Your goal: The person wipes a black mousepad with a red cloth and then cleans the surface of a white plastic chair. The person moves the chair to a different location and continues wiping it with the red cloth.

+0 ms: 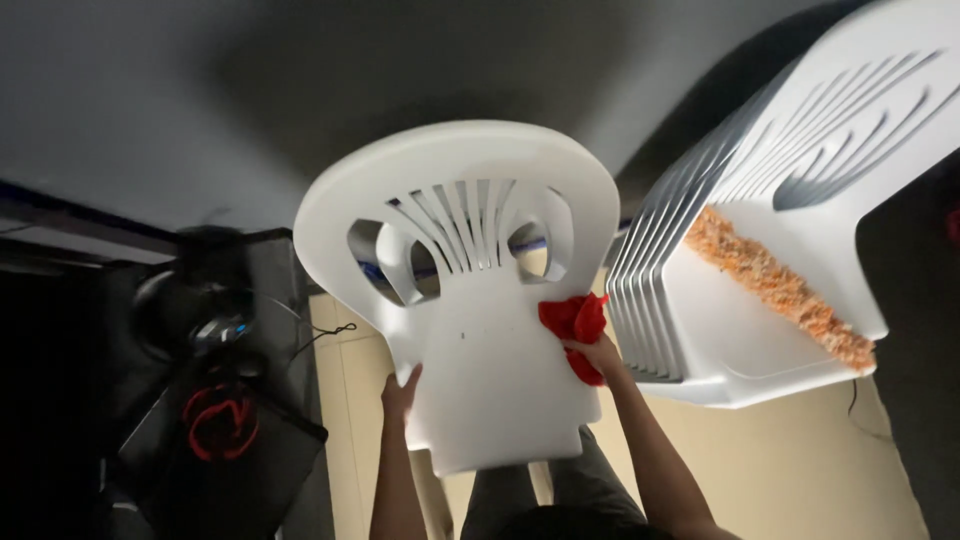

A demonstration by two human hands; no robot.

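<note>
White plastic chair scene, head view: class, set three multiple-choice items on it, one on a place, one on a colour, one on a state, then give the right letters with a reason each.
1. Where is the stack of white chairs?
A. To the right of the held white chair
B. Under it
C. To its left

2. What colour is the cloth?
A. Blue
B. Red
C. Green

3. What is the right hand doing?
A. Hanging free
B. Gripping a chair leg
C. Pressing the cloth to the chair

Answers: 1 A, the stack fills the right side. 2 B, it is plainly red. 3 C, the cloth sits between hand and chair; the left hand holds the chair's other edge.
</note>
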